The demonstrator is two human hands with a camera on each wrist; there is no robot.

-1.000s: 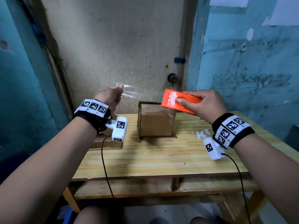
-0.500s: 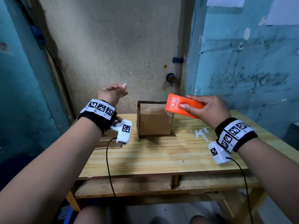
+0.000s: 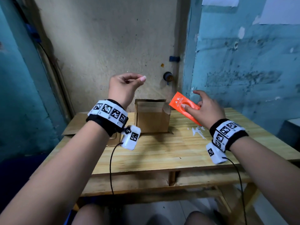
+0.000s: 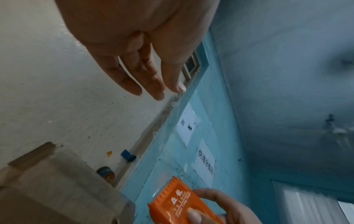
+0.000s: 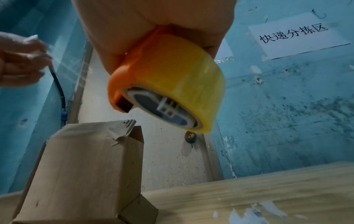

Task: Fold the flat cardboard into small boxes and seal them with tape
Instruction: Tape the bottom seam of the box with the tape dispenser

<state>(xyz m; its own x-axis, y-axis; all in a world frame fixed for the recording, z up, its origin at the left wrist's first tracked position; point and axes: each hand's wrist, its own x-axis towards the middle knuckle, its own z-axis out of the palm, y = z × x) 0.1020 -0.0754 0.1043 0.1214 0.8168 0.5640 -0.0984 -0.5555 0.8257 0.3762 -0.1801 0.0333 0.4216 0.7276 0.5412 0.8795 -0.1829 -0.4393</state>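
Box (image 3: 152,117) stands upright at the back of the wooden table (image 3: 162,153), top flaps taped, a ragged tape end at its right edge. Right hand (image 3: 206,109) is clamped around the orange tape dispenser (image 3: 184,106), held just right of the box top. Left hand (image 3: 125,88) is raised above the box's left, fingers relaxed, nothing visibly held. Flat cardboard (image 3: 76,125) lies at the table's left. Judgement: to seal well, steady the box with the left hand, press the loose tape end flat, rub out wrinkles.
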